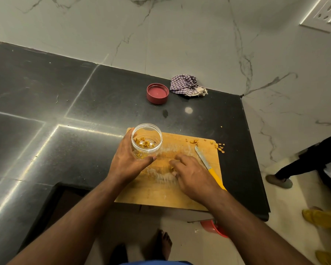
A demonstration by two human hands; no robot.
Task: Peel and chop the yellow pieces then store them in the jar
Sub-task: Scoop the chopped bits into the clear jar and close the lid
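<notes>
One clear jar (146, 140), open, with chopped yellow pieces (144, 142) inside, too many and too small to count. One wooden cutting board (161, 190). One yellow-handled knife (208, 166). One red lid (157, 93). One checked cloth (186, 85). Two hands: left (129, 164), right (193, 175). Several loose yellow scraps (220, 146) at the board's far right corner.

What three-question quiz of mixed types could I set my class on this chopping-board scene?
1. True or false: the red lid is screwed onto the jar.
2. Which hand holds the jar? A) left B) right C) neither
3. Fill in: the knife lies on the ____.

Key:
1. False; the lid lies apart on the counter, beside the checked cloth.
2. A; the left hand grips it, while the right hand gathers yellow pieces.
3. Cutting board.
</notes>
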